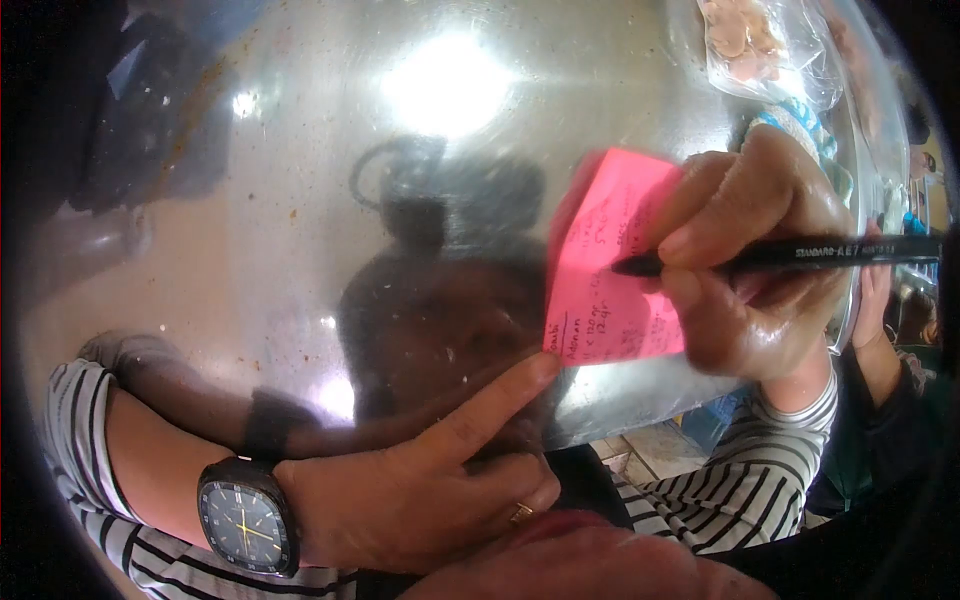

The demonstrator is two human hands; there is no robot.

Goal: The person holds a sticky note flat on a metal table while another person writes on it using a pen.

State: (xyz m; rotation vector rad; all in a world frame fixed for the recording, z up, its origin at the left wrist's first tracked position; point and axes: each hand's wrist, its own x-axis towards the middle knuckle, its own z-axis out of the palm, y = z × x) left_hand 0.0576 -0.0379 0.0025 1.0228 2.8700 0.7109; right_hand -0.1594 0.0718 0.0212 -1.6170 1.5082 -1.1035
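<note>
A pink sticky-note pad (620, 210) with handwriting lies on the shiny metal table (270, 270). My right hand (755, 240) pinches a black pen (840, 252), its tip on or just above the pad's writing. The index finger of my left hand (430, 480) is stretched out, its tip touching the pad's lower left corner, while the other fingers are curled beneath it and hold nothing visible. A ring is on one curled finger, and a black watch (247, 515) is on the left wrist.
A clear plastic bag (770, 50) with pale brown pieces lies at the upper right, beside a blue and white patterned item (800, 125). Another person's hand (873, 300) and dark sleeve are at the right edge. A blue object (705, 422) and tiled floor show below the table edge.
</note>
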